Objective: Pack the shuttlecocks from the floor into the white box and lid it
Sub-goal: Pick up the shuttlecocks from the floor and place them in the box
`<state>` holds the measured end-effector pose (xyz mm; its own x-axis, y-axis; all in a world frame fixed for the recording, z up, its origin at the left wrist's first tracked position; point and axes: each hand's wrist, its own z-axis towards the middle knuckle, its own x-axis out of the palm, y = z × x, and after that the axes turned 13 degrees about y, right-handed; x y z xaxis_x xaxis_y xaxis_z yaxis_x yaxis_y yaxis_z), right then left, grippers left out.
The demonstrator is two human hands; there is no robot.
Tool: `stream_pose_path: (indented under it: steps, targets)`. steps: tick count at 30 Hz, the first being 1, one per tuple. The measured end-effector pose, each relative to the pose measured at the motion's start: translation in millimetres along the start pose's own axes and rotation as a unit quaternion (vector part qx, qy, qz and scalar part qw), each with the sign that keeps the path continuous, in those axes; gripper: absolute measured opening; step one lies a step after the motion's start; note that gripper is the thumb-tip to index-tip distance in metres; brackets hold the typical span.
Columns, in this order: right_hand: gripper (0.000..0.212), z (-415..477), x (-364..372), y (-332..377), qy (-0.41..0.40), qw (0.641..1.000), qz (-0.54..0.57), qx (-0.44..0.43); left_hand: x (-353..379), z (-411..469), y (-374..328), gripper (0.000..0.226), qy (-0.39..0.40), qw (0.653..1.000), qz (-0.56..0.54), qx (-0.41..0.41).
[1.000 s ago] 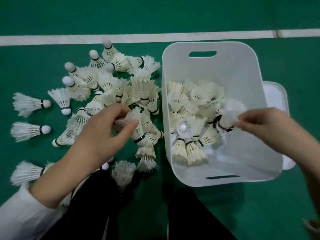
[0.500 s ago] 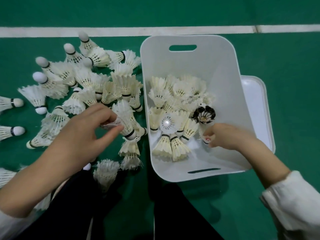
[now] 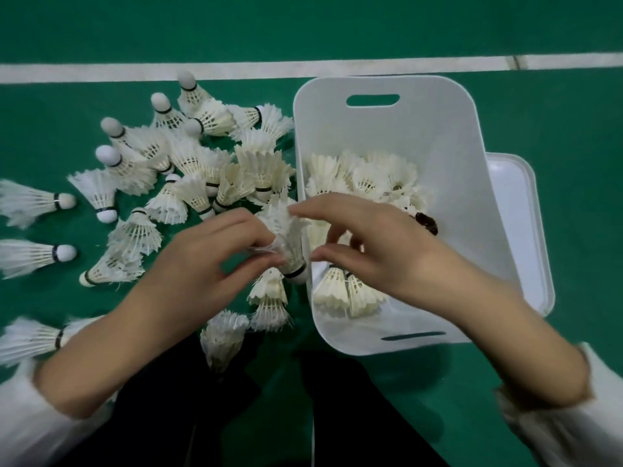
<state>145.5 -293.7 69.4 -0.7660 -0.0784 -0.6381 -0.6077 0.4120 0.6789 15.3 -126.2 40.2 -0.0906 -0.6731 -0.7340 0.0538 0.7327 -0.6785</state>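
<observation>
The white box stands on the green floor, partly filled with white feather shuttlecocks. A loose pile of shuttlecocks lies on the floor left of it. Just over the box's left rim, my left hand pinches the feathers of one shuttlecock. My right hand reaches across the box and takes the same shuttlecock between index finger and thumb. The white lid lies under the box's right side.
A small dark object shows in the box behind my right hand. Stray shuttlecocks lie at the far left. My black-trousered legs fill the bottom centre. A white court line runs behind everything.
My right hand has left the box's front corner and moved left to the shuttlecock. My left hand has lifted that shuttlecock from the pile toward the box rim.
</observation>
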Motion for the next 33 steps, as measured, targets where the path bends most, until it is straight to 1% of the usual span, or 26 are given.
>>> stream_pose_path:
  steps: [2,4,5,8,10,11,13,14,15,16,17,18,20,22,24,26,29,33]
  targets:
    - [0.053,4.0,2.1,1.6,-0.019,0.999,-0.001,-0.029,-2.0,-0.9,0.5,0.02,-0.012,1.0,-0.004,0.005]
    - [0.059,4.0,-0.5,2.7,-0.033,0.997,0.02,-0.066,-2.7,-0.9,-0.5,0.023,-0.007,1.0,-0.006,0.015]
    - [0.054,4.1,-0.9,1.9,-0.026,0.996,0.017,-0.078,-2.3,-0.3,-1.3,0.024,-0.001,1.0,-0.007,0.023]
    - [0.021,4.3,1.2,-1.2,0.0,0.997,-0.032,-0.076,-0.7,2.2,-3.3,0.02,0.014,0.999,-0.015,0.05]
    - [0.014,-3.4,-3.1,-3.4,-0.023,0.998,-0.006,-0.051,-1.7,3.3,-3.0,0.022,0.011,0.998,-0.021,0.059]
    - [0.012,-9.7,-8.5,-4.6,-0.046,0.998,0.024,-0.039,-3.7,3.3,-1.6,0.028,0.002,0.998,-0.029,0.054]
    - [0.01,-26.7,-21.9,-9.8,-0.099,0.992,0.076,-0.006,-6.7,1.5,5.7,0.039,-0.013,0.997,-0.071,0.023]
    - [0.011,-35.7,-28.7,-13.8,-0.123,0.987,0.098,0.016,-6.5,0.6,11.2,0.04,-0.009,0.995,-0.1,-0.003]
    - [0.012,-44.3,-33.6,-18.9,-0.141,0.982,0.12,0.04,-3.9,-0.8,17.4,0.039,0.01,0.991,-0.124,-0.041]
    - [0.011,-51.2,-36.5,-25.2,-0.147,0.977,0.139,0.068,1.4,-2.7,25.4,0.035,0.046,0.986,-0.131,-0.087]
    - [0.009,-55.9,-36.1,-33.0,-0.141,0.975,0.145,0.097,9.7,-6.0,34.3,0.029,0.097,0.979,-0.115,-0.135]
    - [0.006,-58.8,-33.4,-41.6,-0.121,0.975,0.135,0.125,20.1,-10.1,43.6,0.024,0.152,0.97,-0.079,-0.175]
    - [0.004,-58.1,-21.2,-62.4,-0.055,0.978,0.091,0.177,41.0,-19.1,59.8,0.022,0.239,0.947,0.001,-0.216]
    - [0.006,-53.2,-5.1,-81.3,0.02,0.972,0.056,0.229,55.5,-25.4,70.4,0.031,0.303,0.92,0.042,-0.243]
    - [0.01,-46.5,9.4,-95.7,0.077,0.963,0.003,0.258,63.1,-29.0,77.9,0.04,0.348,0.895,0.069,-0.272]
    - [0.011,-40.3,20.7,-103.5,0.121,0.954,-0.037,0.274,66.5,-32.3,84.1,0.044,0.367,0.88,0.086,-0.287]
    - [0.017,-31.4,37.4,-109.8,0.195,0.934,-0.066,0.292,69.4,-34.6,88.9,0.046,0.376,0.875,0.089,-0.292]
    - [0.024,-23.5,48.3,-114.0,0.238,0.918,-0.086,0.306,74.1,-33.5,89.3,0.049,0.389,0.872,0.065,-0.29]
